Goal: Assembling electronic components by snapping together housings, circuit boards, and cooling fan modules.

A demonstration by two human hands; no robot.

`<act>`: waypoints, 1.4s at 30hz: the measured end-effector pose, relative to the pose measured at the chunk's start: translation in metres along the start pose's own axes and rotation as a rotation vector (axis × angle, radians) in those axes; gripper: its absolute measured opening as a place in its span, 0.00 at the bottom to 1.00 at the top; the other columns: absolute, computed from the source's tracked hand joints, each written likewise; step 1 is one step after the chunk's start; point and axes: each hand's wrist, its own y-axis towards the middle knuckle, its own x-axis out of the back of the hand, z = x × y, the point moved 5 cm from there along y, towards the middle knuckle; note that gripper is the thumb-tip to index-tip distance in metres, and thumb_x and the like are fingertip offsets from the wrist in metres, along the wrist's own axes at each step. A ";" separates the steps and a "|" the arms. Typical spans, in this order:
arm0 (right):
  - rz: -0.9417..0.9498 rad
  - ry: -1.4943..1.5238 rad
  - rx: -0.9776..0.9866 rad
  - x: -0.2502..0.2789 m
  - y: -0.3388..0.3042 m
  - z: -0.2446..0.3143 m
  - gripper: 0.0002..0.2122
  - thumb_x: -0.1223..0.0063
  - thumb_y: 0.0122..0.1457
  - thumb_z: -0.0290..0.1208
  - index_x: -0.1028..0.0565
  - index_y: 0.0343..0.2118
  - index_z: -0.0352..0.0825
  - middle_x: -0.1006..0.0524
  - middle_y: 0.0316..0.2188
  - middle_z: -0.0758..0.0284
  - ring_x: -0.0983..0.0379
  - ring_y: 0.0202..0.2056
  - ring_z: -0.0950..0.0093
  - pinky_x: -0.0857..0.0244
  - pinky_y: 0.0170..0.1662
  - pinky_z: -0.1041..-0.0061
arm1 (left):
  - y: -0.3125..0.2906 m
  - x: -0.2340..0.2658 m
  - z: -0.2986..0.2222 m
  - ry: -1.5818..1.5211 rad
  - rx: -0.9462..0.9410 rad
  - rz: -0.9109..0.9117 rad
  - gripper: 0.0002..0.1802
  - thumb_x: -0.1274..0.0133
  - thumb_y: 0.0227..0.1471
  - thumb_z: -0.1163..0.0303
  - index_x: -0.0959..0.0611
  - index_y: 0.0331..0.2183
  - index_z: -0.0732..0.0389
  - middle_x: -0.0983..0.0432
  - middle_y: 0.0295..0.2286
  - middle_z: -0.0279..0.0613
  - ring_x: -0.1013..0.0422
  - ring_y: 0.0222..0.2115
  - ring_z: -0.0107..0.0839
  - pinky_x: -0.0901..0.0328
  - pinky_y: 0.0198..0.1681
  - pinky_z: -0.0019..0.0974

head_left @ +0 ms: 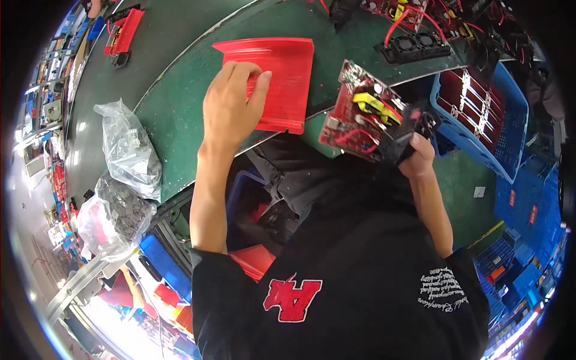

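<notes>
A red sheet-metal housing panel point(285, 84) lies on the green bench in front of me. Over its left part is my left hand point(231, 102), thumb apart from the bent fingers. The fingertips are partly hidden, and I cannot tell whether they touch the panel. My right hand point(420, 157) is closed round the black end of a circuit board assembly point(366, 114), held tilted off the bench's front edge. The board is red, with yellow-wrapped parts, red wires and silver components. A dark fan-like part at its right end is partly covered by my fingers.
More boards with twin black fans point(414, 45) lie at the back right. A blue crate point(516, 120) holding dark red boards stands at the right. Clear plastic bags point(129, 150) of small parts sit at the left edge. Another red assembly point(126, 31) lies far left.
</notes>
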 end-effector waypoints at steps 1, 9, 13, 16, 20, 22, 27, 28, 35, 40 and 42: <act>-0.016 -0.054 0.026 -0.010 0.003 0.003 0.32 0.46 0.48 0.39 0.38 0.55 0.28 0.28 0.49 0.57 0.29 0.49 0.62 0.35 0.55 0.61 | 0.001 -0.007 0.001 -0.001 0.027 0.010 0.08 0.44 0.51 0.68 0.21 0.28 0.63 0.26 0.27 0.46 0.28 0.28 0.46 0.34 0.32 0.43; -0.054 0.036 0.059 -0.041 0.014 -0.001 0.23 0.45 0.50 0.29 0.33 0.50 0.29 0.25 0.45 0.60 0.26 0.45 0.67 0.32 0.52 0.64 | -0.008 -0.015 0.009 -0.118 0.201 0.042 0.07 0.45 0.50 0.70 0.18 0.28 0.65 0.22 0.25 0.46 0.25 0.26 0.42 0.32 0.31 0.37; -0.073 0.011 0.054 -0.040 0.016 -0.007 0.22 0.43 0.49 0.26 0.32 0.49 0.30 0.25 0.43 0.60 0.26 0.45 0.67 0.31 0.51 0.65 | -0.010 -0.017 0.008 -0.108 0.229 0.038 0.07 0.45 0.50 0.71 0.18 0.28 0.65 0.22 0.24 0.46 0.26 0.24 0.38 0.33 0.30 0.35; -0.124 -0.010 0.014 -0.030 0.016 -0.013 0.27 0.43 0.47 0.26 0.34 0.53 0.29 0.26 0.46 0.60 0.27 0.47 0.66 0.33 0.53 0.64 | -0.011 -0.019 0.006 -0.150 0.242 0.049 0.07 0.44 0.50 0.71 0.18 0.28 0.65 0.22 0.24 0.45 0.26 0.23 0.36 0.33 0.29 0.33; -0.178 -0.087 0.086 -0.032 0.016 -0.009 0.26 0.38 0.45 0.25 0.33 0.49 0.31 0.26 0.43 0.64 0.27 0.46 0.71 0.33 0.52 0.67 | -0.011 -0.019 0.009 -0.140 0.254 0.069 0.07 0.44 0.51 0.72 0.17 0.29 0.66 0.21 0.25 0.44 0.26 0.24 0.31 0.33 0.30 0.31; -0.107 -0.157 0.053 -0.035 0.019 -0.009 0.25 0.37 0.44 0.26 0.33 0.47 0.32 0.26 0.40 0.67 0.28 0.43 0.74 0.32 0.49 0.70 | -0.011 -0.020 0.010 -0.126 0.285 0.105 0.07 0.44 0.51 0.72 0.17 0.30 0.66 0.21 0.26 0.43 0.26 0.25 0.29 0.33 0.31 0.30; -0.126 -0.190 0.023 -0.037 0.018 -0.010 0.23 0.36 0.44 0.27 0.32 0.45 0.33 0.27 0.38 0.70 0.29 0.40 0.78 0.34 0.46 0.74 | -0.013 -0.020 0.017 -0.128 0.353 0.102 0.08 0.44 0.51 0.71 0.17 0.31 0.67 0.21 0.26 0.43 0.26 0.26 0.29 0.32 0.33 0.30; -0.119 -0.192 0.020 -0.037 0.018 -0.010 0.23 0.36 0.44 0.27 0.32 0.44 0.33 0.28 0.37 0.70 0.30 0.40 0.79 0.35 0.46 0.75 | -0.013 -0.021 0.018 -0.122 0.346 0.105 0.08 0.44 0.52 0.71 0.17 0.31 0.67 0.21 0.26 0.43 0.26 0.27 0.29 0.32 0.33 0.30; -0.103 -0.342 0.006 -0.050 0.019 0.011 0.25 0.33 0.43 0.27 0.31 0.46 0.34 0.29 0.36 0.74 0.33 0.39 0.82 0.37 0.43 0.79 | -0.012 -0.021 0.016 -0.125 0.377 0.129 0.08 0.44 0.52 0.71 0.17 0.31 0.67 0.21 0.27 0.42 0.26 0.27 0.28 0.32 0.33 0.30; -0.037 -0.449 -0.073 -0.063 0.028 0.030 0.27 0.32 0.43 0.27 0.31 0.47 0.35 0.29 0.37 0.74 0.33 0.39 0.82 0.36 0.43 0.79 | -0.011 -0.023 0.011 -0.124 0.382 0.161 0.08 0.44 0.51 0.71 0.18 0.32 0.66 0.22 0.27 0.42 0.26 0.27 0.28 0.32 0.33 0.31; -0.017 -0.443 -0.110 -0.062 0.035 0.031 0.26 0.32 0.43 0.26 0.31 0.47 0.35 0.29 0.37 0.74 0.33 0.39 0.82 0.36 0.43 0.79 | -0.011 -0.023 0.010 -0.129 0.375 0.159 0.08 0.44 0.51 0.71 0.18 0.33 0.66 0.22 0.26 0.42 0.26 0.27 0.28 0.32 0.33 0.31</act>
